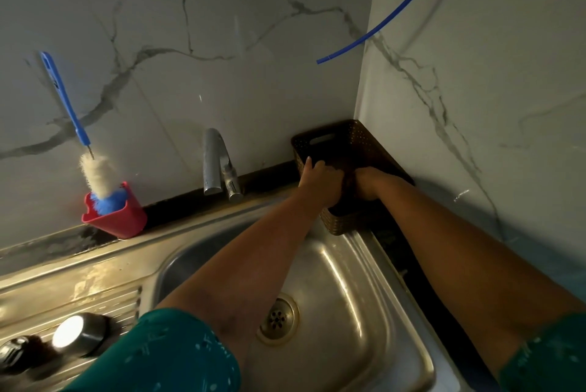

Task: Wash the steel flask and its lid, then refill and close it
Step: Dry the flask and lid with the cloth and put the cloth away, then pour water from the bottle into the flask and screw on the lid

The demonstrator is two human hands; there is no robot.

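Both arms reach across the sink into the brown perforated basket in the corner against the marble wall. The left hand rests at the basket's near rim with one finger raised and the rest bent; what they touch cannot be told. The right hand is curled down inside the basket; whether it holds anything is hidden in the dark interior. The steel flask lies on the draining board at lower left, well apart from both hands, with a dark rounded part beside it, possibly the lid. The tap shows no running water and the basin looks dry, so washing appears not yet begun; washing, refilling and closing remain. The red holder contains a bottle brush with a blue handle, standing upright.
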